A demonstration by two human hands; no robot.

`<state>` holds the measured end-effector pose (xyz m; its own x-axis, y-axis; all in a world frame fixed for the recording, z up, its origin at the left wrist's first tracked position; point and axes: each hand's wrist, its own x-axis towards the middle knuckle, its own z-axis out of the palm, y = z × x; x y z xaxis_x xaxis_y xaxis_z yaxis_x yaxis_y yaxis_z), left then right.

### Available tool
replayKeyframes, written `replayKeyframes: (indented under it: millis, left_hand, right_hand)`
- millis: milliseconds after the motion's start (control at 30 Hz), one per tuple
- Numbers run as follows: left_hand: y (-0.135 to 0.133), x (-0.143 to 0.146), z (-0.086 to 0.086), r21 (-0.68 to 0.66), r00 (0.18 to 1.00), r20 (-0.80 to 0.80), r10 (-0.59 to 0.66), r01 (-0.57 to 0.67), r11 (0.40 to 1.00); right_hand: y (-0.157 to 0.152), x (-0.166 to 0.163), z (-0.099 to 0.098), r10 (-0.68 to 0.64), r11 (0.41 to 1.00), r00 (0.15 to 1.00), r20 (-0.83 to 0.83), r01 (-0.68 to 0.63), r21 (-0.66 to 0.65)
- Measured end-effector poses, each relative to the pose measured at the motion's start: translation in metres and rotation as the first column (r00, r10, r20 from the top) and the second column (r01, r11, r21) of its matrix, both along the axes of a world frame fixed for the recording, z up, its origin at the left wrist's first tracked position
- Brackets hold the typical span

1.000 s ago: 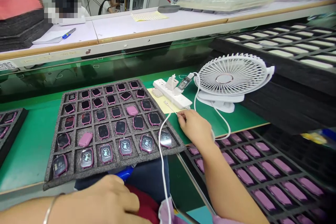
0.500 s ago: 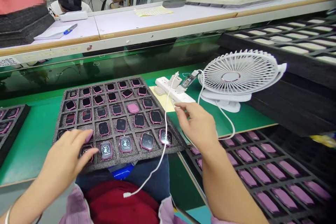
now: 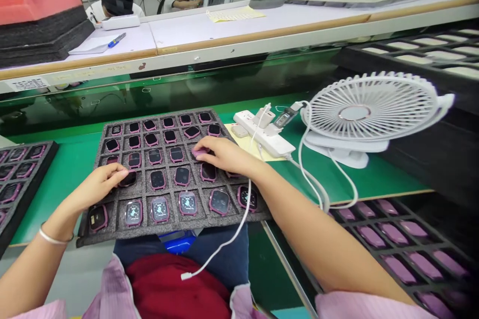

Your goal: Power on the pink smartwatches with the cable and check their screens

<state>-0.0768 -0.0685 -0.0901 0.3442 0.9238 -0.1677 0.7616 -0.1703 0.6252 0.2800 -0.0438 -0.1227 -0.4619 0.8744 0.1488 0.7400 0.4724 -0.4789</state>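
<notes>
Dark-screened watch [image 3: 129, 179], near left in the foam tray [image 3: 149, 233], now lies face-up, left hand [image 3: 100, 183] at its edge, grip hard to tell, while the right hand [image 3: 224, 155] has swung from the power strip [image 3: 280, 144] to clasp the pink-backed watch [image 3: 199, 152] farther right, seen back-up.

The left forearm [image 3: 37, 261] angles forward and inward, the left hand [image 3: 96, 187] palm-down with thumb and forefinger drawn close. The right forearm [image 3: 318, 239] slants leftward, wrist nearly straight, the right hand [image 3: 226, 155] palm-down, its fingers curved opposite the thumb.
</notes>
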Motion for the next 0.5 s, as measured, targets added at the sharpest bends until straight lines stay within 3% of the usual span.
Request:
replayKeyframes:
  millis: [100, 267, 500]
  left_hand:
    - [0.007, -0.001, 0.001, -0.060, 0.997, 0.063, -0.033, 0.036, 0.998]
    - [0.013, 0.004, -0.001, -0.094, 0.995, 0.007, -0.095, 0.095, 0.991]
    - [0.014, 0.004, 0.002, -0.025, 0.989, -0.025, -0.143, 0.142, 0.990]
  right_hand:
    - [0.010, 0.004, 0.000, -0.056, 0.998, 0.996, -0.064, 0.054, -0.032]
    - [0.017, 0.007, 0.004, -0.125, 0.984, 0.986, -0.107, 0.110, -0.139]
    - [0.018, 0.005, 0.000, -0.150, 0.969, 0.984, -0.099, 0.126, -0.212]
